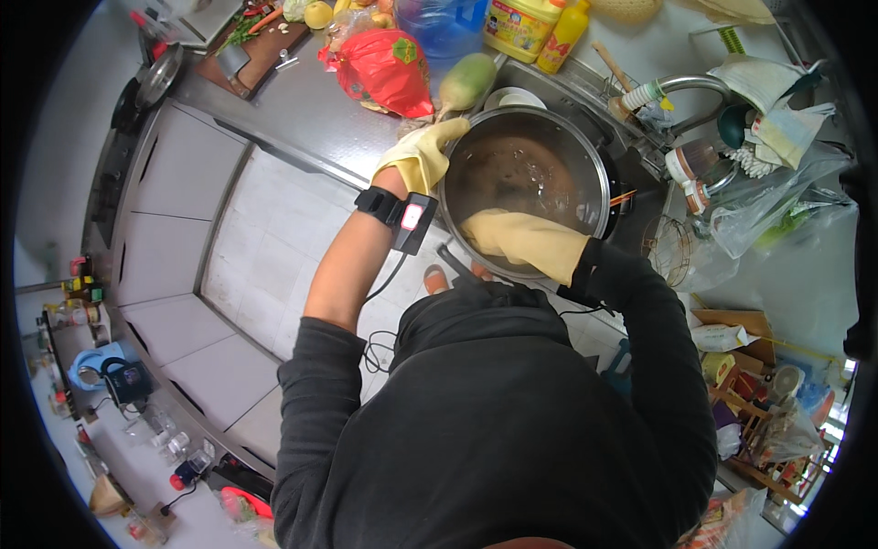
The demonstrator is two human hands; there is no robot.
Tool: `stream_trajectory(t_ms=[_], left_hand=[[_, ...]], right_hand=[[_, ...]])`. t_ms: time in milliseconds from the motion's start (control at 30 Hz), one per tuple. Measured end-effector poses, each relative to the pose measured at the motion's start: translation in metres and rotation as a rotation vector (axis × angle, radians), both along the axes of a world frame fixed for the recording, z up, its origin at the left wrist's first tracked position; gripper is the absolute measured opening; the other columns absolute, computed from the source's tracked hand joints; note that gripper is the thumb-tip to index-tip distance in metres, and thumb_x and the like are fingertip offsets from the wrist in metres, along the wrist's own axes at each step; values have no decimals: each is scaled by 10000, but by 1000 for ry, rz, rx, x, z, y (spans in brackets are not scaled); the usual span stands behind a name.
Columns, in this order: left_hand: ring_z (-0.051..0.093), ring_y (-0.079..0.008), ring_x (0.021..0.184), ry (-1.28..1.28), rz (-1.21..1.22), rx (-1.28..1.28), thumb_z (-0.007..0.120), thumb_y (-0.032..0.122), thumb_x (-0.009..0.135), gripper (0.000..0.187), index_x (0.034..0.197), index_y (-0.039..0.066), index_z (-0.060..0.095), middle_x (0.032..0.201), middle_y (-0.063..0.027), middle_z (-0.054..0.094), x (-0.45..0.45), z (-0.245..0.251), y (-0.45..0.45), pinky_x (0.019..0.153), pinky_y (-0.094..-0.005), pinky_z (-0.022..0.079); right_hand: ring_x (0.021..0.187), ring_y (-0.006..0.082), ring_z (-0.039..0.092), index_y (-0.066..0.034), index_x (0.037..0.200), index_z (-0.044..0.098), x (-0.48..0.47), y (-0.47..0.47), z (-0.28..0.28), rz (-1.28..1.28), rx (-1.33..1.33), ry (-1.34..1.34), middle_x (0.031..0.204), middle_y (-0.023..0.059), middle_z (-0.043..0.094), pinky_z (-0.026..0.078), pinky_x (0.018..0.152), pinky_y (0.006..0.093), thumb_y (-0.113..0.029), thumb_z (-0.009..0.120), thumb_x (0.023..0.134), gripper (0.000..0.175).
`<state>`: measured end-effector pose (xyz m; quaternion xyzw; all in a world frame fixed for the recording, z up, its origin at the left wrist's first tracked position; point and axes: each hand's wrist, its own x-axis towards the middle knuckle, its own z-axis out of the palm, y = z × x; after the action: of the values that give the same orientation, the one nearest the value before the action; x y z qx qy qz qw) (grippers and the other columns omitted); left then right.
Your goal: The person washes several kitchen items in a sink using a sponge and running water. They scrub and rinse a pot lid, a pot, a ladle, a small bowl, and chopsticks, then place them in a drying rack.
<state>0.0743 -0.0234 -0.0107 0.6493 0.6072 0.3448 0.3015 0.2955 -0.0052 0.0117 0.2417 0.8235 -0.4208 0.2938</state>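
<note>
A large stainless steel pot [602, 171] stands at the sink, with murky brownish water [511, 161] inside it. My left hand [420, 152], in a pale yellow rubber glove, grips the pot's left rim. Inside the pot, near the side closest to me, is my right hand [504, 237], also gloved. Its fingers reach down against the inner wall, and their tips are hidden, so I cannot tell whether they hold anything. A dark pot handle [456, 264] sticks out towards me.
Beyond the pot lie a green radish [468, 82], a red plastic bag [387, 72] and yellow detergent bottles [525, 27]. The faucet [693, 82] rises at the right. A cleaver [233, 65] rests on a cutting board [271, 51] at the far left. A wire basket [669, 250] is right of the pot.
</note>
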Motion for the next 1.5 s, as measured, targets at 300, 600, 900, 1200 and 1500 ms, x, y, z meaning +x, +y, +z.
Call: stream_trajectory(t_ms=[300,600,900,1200,1500], left_hand=[[673,-386,1260,127,115,-23,569,-65,840,438,1192,98,771,1331,-204,717,11,-25,-24,1076,-417,530],[673,-362,1293,109,326,116,605,-80,865,422,1245,29,752,1421,-222,678,39,-16,-55,1059,-352,530],[673,-289,1265,-400,294,108,572,-76,961,415,1357,-16,680,1429,-217,666,43,-17,-55,1063,-297,492],[600,-182,1303,-1191,339,-164,555,146,1085,458,1493,-62,569,1450,-116,653,51,4,-48,1140,-298,444],[617,-186,1272,-600,169,125,573,156,1089,448,1503,-17,575,1404,-102,679,42,-18,-54,1109,-321,466]], right_hand=[[1191,315,706,-70,1320,699,22,6,-20,-153,-94,248,1280,194,733,548,1014,428,-59,719,922,398],[1224,248,666,26,1435,568,-35,51,-84,-1601,-756,849,1309,168,669,545,1044,349,-114,709,1016,463],[1000,105,657,-110,1180,734,-44,12,-73,-1176,-977,390,1111,-14,744,521,839,336,-129,716,957,224],[1247,355,675,-46,1367,613,-11,50,-72,-503,382,414,1329,188,701,553,1031,421,-138,872,795,634],[1057,351,773,1,1221,725,-35,81,-71,-1059,-298,50,1111,224,787,628,887,509,-318,757,973,406]])
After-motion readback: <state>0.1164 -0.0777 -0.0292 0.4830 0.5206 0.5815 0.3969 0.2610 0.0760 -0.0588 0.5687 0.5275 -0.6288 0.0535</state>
